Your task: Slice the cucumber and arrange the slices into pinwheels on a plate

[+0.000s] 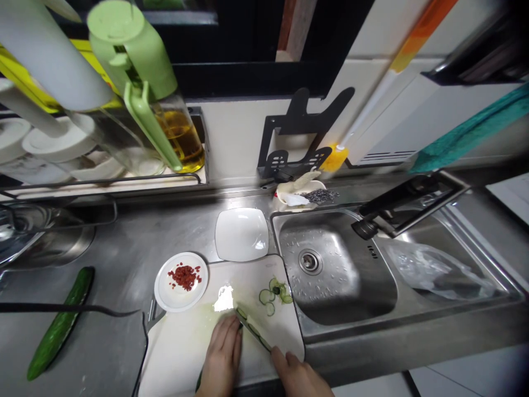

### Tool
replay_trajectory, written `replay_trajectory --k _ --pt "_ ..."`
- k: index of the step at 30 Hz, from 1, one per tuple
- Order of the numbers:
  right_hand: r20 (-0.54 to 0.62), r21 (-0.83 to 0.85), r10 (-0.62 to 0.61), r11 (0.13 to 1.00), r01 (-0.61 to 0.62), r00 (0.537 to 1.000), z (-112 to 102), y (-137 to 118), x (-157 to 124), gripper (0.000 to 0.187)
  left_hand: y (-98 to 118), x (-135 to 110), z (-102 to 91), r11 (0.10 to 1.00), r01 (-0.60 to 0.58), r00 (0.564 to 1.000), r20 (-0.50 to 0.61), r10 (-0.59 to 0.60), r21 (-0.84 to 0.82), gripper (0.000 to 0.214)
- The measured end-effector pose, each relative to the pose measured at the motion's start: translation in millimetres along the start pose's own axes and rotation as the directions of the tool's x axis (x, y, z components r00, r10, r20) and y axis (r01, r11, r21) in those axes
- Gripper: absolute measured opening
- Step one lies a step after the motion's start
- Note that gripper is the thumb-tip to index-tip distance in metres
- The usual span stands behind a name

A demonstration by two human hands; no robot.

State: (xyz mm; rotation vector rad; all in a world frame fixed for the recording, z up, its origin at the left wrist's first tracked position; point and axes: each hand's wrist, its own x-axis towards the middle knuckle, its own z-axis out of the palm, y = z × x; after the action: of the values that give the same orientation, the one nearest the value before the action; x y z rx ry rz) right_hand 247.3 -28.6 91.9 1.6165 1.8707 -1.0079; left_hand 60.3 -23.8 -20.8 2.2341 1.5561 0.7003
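On the white cutting board my left hand lies fingers-down over a cucumber piece, holding it in place. My right hand grips a knife whose blade runs diagonally next to my left fingers, at the cucumber's end. Several cut cucumber slices lie on the board's far right corner. A bright white patch shows on the board just beyond my left hand.
A small round plate with chopped red bits and a square white plate sit behind the board. A whole cucumber lies at left. The steel sink with its faucet is at right. An oil bottle stands on the shelf.
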Motion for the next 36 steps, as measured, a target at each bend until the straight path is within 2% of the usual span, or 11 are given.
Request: replay_trajectory --k 5,13,21,24,31,36 --pt "0.023 0.031 -0.002 1.000 0.002 1.000 -1.2 0.1 2.5 0.052 -0.5 0.6 0.3 1.000 -0.019 1.000 -0.024 0.020 0.009 0.026" --pt "0.023 0.050 -0.015 0.999 0.014 1.000 -2.1 -2.0 10.1 0.057 -1.0 0.1 1.3 1.000 -0.021 0.999 -0.028 0.022 0.018 0.026" --pt "0.079 0.038 0.002 0.999 -0.005 0.997 -19.3 -11.5 17.1 0.057 -3.0 -1.0 2.8 0.999 -0.032 0.999 -0.021 0.033 0.039 0.026" --pt "0.088 0.007 0.006 1.000 -0.007 0.996 -19.5 -13.9 20.2 0.057 -4.1 -1.9 3.7 0.998 -0.042 0.999 -0.016 0.043 0.035 0.027" --pt "-0.071 0.019 -0.008 1.000 0.009 0.997 -0.8 -12.8 33.1 0.054 -3.7 0.2 3.2 0.999 -0.044 0.999 -0.023 0.044 -0.003 0.028" --pt "-0.064 0.061 0.006 0.998 -0.002 0.998 -1.4 -17.3 40.5 0.050 -2.6 1.0 2.0 0.999 -0.035 0.999 -0.023 0.035 -0.015 0.030"
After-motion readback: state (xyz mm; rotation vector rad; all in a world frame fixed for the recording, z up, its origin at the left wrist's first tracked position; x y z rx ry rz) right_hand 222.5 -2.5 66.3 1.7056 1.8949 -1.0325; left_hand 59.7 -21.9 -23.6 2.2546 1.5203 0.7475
